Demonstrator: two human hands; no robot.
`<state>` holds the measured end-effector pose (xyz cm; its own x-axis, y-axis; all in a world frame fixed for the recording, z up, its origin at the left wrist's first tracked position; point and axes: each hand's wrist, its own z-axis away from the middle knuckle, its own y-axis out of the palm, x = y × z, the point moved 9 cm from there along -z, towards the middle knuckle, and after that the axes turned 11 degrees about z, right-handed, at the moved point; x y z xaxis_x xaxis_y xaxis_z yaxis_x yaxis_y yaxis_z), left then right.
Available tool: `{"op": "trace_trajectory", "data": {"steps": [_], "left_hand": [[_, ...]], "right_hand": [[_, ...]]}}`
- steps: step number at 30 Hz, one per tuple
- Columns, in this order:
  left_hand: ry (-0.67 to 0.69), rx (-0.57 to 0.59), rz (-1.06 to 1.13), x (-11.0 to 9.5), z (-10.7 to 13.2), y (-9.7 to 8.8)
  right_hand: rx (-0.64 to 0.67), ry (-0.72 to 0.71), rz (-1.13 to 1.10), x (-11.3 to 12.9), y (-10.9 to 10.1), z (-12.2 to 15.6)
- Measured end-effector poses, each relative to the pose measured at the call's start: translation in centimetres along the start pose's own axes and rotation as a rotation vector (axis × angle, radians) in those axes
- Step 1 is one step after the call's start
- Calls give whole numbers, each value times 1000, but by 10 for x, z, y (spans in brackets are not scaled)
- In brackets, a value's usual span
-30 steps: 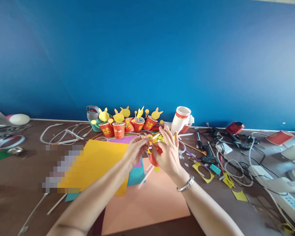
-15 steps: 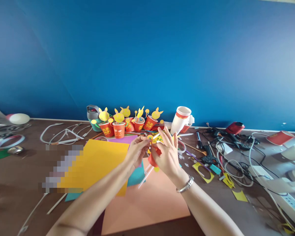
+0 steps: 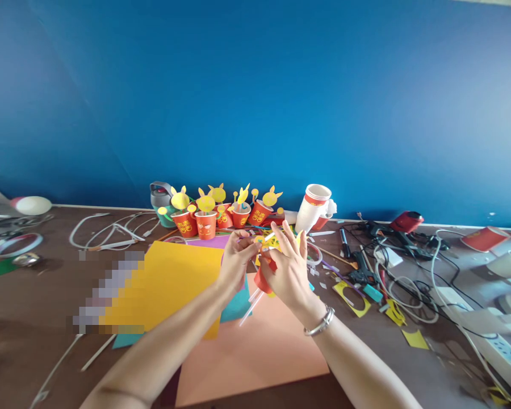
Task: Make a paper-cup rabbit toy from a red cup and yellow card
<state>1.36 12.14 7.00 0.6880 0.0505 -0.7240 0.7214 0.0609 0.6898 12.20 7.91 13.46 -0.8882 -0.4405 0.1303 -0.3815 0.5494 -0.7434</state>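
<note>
Both hands meet above the coloured paper at the middle of the table. My right hand [image 3: 287,271] grips a small red paper cup [image 3: 260,279], with its upper fingers spread upward. A white straw [image 3: 254,297] sticks down out of the cup. My left hand [image 3: 237,263] pinches a small yellow paper piece [image 3: 260,240] at the cup's top. What exactly sits between the fingertips is too small to make out.
A row of red cups with yellow cut-outs [image 3: 219,211] stands at the back, beside a stack of white paper cups [image 3: 312,208]. Yellow sheet [image 3: 170,281], orange sheet [image 3: 255,346] lie under my arms. A glue gun [image 3: 360,267], cables and a power strip [image 3: 481,324] clutter the right.
Both hands and the red cup have shifted slightly left and closer together. The left fingertips have closed in on the cup's top.
</note>
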Motion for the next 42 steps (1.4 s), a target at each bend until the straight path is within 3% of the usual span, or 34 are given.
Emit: {"op": "trace_trajectory", "data": {"steps": [5, 9, 12, 15, 19, 23, 26, 28, 30, 33, 38, 42], "left_hand": [[-82, 107, -108, 7, 0, 6], [-233, 378, -204, 24, 7, 24], [-207, 518, -350, 32, 12, 31], [-98, 442, -474, 33, 9, 25], [-114, 301, -285, 29, 3, 18], [-95, 174, -83, 12, -4, 11], [-43, 166, -3, 2, -5, 13], [-39, 195, -1, 1, -4, 16], [-47, 240, -20, 3, -1, 20], [-21, 267, -37, 0, -1, 21], [170, 49, -110, -24, -12, -3], [260, 37, -301, -41, -13, -2]], "right_hand": [[-65, 39, -11, -10, -9, -3], [-136, 59, -7, -19, -19, -7], [-170, 70, 16, -22, -23, -9], [-175, 49, 36, -19, -25, -8], [-258, 4, -19, -13, -38, -1], [-376, 187, -260, -39, -44, 5], [-205, 375, -605, -60, -9, 1], [-20, 419, -868, -58, 19, -3], [92, 422, -1068, -51, 35, -5], [117, 422, -1182, -47, 40, -6], [164, 440, -1168, -49, 42, -5], [196, 379, -1140, -45, 40, -8]]}}
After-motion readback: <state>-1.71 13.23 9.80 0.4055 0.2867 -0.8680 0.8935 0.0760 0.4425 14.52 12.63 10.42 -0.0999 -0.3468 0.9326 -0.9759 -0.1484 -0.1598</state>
